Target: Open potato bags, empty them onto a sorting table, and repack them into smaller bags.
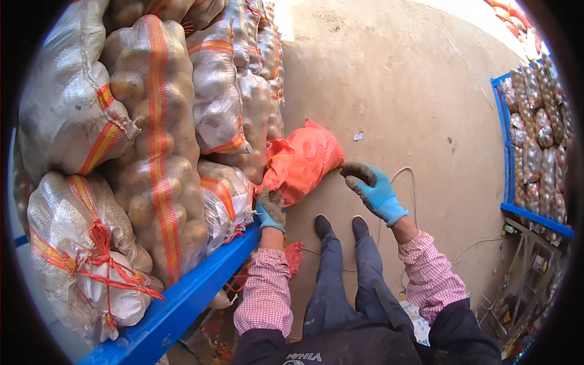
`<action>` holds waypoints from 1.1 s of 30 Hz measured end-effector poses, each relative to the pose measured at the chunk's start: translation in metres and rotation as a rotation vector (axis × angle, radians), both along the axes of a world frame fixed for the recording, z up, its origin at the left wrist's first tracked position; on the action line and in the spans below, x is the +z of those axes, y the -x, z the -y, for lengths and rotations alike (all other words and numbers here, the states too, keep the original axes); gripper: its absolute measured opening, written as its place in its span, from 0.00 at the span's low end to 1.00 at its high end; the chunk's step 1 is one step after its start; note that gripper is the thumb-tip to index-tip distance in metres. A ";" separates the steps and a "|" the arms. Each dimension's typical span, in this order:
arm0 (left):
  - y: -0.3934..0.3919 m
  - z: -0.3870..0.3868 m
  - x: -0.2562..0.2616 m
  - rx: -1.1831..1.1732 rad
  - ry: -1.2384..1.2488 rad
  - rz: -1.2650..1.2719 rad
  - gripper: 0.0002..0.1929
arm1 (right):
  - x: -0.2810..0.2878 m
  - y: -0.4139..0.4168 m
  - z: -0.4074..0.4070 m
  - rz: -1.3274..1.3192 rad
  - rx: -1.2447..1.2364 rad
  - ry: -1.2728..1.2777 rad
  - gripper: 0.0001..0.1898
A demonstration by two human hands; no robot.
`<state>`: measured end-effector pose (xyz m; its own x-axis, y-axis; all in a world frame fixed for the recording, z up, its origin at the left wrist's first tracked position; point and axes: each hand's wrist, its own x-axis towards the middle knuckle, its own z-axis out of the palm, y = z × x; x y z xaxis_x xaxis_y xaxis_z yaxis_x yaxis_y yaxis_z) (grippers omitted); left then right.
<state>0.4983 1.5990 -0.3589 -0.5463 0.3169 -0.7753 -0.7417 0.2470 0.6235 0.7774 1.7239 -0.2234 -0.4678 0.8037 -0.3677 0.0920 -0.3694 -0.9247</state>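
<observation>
A red woven sack [310,159], full and bulging, lies tilted at the edge of the stacked sacks on my left. My left hand [272,210], in a blue glove with a dark, dirty palm, is at the lower left end of this sack, by its gathered mouth; whether its fingers grip the cloth is hard to tell. My right hand [372,189], in a matching glove, is just off the sack's right end, fingers curved and apart, with nothing in it. Beside my left hand lies a white mesh sack [226,203] with an orange stripe.
Tall see-through sacks of potatoes [178,200] are piled on the left behind a blue metal rail [200,292]. A blue rack [507,146] with more filled sacks stands at the right. A pale rope [413,196] lies on the concrete floor [388,91], near my feet.
</observation>
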 end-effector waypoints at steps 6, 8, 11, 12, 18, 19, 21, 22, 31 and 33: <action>-0.033 0.038 0.027 -0.176 0.052 0.033 0.29 | -0.006 -0.118 0.101 0.152 -0.141 0.313 0.19; -0.062 0.059 0.046 -0.090 0.046 0.122 0.28 | 0.008 -0.142 0.122 0.198 -0.157 0.343 0.19; -0.106 0.125 0.074 -0.058 0.088 0.059 0.26 | 0.034 -0.157 0.126 0.208 -0.068 0.323 0.19; -0.117 0.162 0.080 -0.049 0.091 0.089 0.26 | 0.045 -0.154 0.123 0.195 -0.034 0.303 0.19; -0.208 0.321 0.149 0.197 0.215 0.222 0.24 | 0.081 -0.121 0.091 0.101 0.138 0.136 0.20; -0.219 0.341 0.157 0.327 0.188 0.201 0.24 | 0.081 -0.122 0.085 0.085 0.148 0.091 0.21; -0.241 0.386 0.164 0.218 0.241 0.132 0.19 | 0.074 -0.112 0.078 0.052 0.205 0.073 0.21; -0.251 0.405 0.167 0.313 0.255 0.113 0.15 | 0.074 -0.103 0.084 0.034 0.296 0.054 0.21; -0.338 0.571 0.173 0.969 -0.010 0.121 0.18 | 0.114 0.035 0.233 -0.054 0.858 0.024 0.19; -0.332 0.602 0.185 1.037 -0.069 0.147 0.16 | 0.128 0.067 0.285 -0.112 0.927 -0.034 0.18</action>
